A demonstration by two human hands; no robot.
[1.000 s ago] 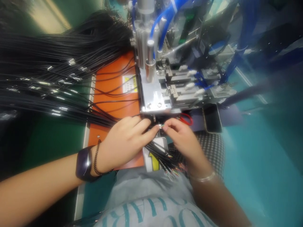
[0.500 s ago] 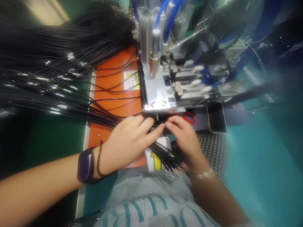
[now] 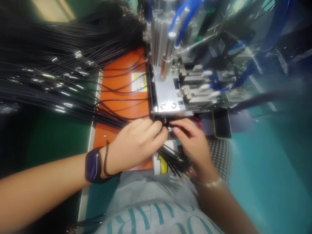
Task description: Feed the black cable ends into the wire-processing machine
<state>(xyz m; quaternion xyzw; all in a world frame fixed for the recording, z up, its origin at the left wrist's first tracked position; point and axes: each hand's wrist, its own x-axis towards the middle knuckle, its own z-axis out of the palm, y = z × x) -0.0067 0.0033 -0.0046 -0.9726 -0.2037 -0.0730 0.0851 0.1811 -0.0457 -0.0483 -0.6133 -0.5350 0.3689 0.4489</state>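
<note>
My left hand (image 3: 138, 144) is closed around a black cable (image 3: 156, 125) close to the front edge of a steel fixture plate (image 3: 165, 94). My right hand (image 3: 192, 143) pinches the small bright cable end (image 3: 170, 129) with its fingertips, a little to the right of my left fingers. A thick bundle of black cables (image 3: 60, 81) with metal ferrules spreads away to the left over an orange mat (image 3: 122, 107). A shorter bunch of black cables (image 3: 172, 161) with coloured wire ends lies beneath my hands.
Behind the plate stand pneumatic clamps (image 3: 195, 84), steel cylinders (image 3: 165, 58) and blue air tubes (image 3: 185, 16). Red-handled scissors (image 3: 197, 122) lie partly hidden beyond my right hand, next to a phone (image 3: 221, 123). A checkered mesh seat (image 3: 219, 159) sits at the lower right.
The whole scene has drifted slightly right and up in view. Both hands stay together at the cable end, and my right fingers have shifted a little along it.
</note>
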